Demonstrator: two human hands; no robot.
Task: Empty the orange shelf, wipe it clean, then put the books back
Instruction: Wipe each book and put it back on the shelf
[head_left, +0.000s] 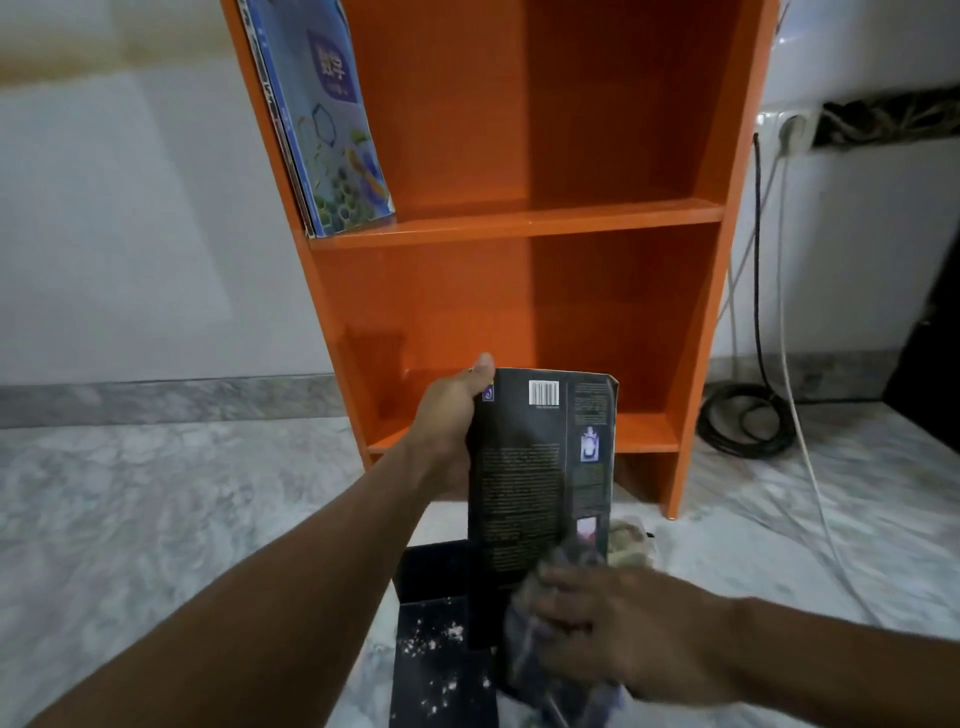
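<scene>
The orange shelf (519, 218) stands against the wall ahead of me. A few thin blue books (332, 119) lean against the left wall of its upper compartment; the lower compartment holds nothing. My left hand (452, 415) grips a black book (535, 467) by its left edge, back cover with barcode toward me, held upright in front of the lower compartment. My right hand (623, 634) presses a blurred greyish cloth (535, 644) against the book's lower part.
A black book or board (441, 649) speckled with white crumbs lies on the marble floor (156, 519) under the held book. A crumpled pale object (631, 543) lies beside it. Coiled black cable (748, 421) and white cords (800, 415) hang right of the shelf.
</scene>
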